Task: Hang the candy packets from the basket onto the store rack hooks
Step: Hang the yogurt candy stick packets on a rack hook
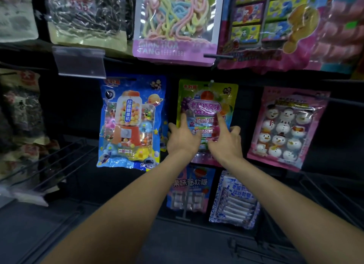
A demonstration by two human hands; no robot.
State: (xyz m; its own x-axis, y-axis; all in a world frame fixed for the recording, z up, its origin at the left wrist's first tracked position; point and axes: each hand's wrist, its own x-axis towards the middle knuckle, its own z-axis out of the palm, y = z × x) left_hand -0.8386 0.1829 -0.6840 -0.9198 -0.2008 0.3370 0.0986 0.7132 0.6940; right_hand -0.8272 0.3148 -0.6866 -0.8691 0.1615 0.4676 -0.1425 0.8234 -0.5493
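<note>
While the glossy yellow-green plastic candy packet (206, 98) is apparently already hanging on the thin metal hook (211, 82) just above them, the left hand (183, 139) and right hand (226, 143) are pressing it with straight forefingers, gripping nothing, though with the basket out of view the remainder cannot be told.

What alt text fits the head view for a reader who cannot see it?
The left hand and right hand each press a straight index finger against a green candy packet hanging from a hook. A blue gumball-machine packet hangs to its left and a pink snowman packet to its right.
</note>
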